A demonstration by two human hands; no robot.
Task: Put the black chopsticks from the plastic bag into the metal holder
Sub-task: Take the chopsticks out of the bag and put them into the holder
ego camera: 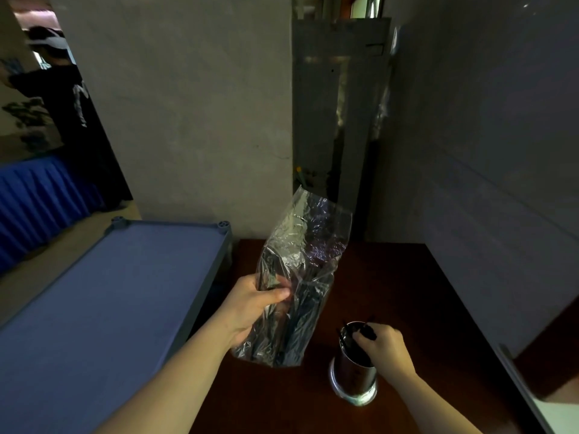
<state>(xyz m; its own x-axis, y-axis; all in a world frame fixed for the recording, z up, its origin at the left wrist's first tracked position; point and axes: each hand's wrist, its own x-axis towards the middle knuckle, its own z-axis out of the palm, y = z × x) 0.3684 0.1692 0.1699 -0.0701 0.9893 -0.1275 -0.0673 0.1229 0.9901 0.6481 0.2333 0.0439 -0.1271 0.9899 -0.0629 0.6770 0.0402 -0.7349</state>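
My left hand point(250, 305) grips a clear plastic bag point(300, 267), held upright above the dark wooden table point(391, 277). Several black chopsticks point(297, 317) stand inside the bag's lower half. To the right, a round metal holder point(354, 374) stands on the table. My right hand point(385, 346) is at the holder's rim, its fingers closed on black chopsticks point(368, 332) whose ends poke out above the opening. More dark sticks show inside the holder.
A grey-blue shelf top point(109, 308) lies to the left of the table. A concrete wall and a metal panel point(338, 104) stand behind it. A person point(62, 89) stands far off at the upper left. A pale edge point(532, 396) shows at the lower right.
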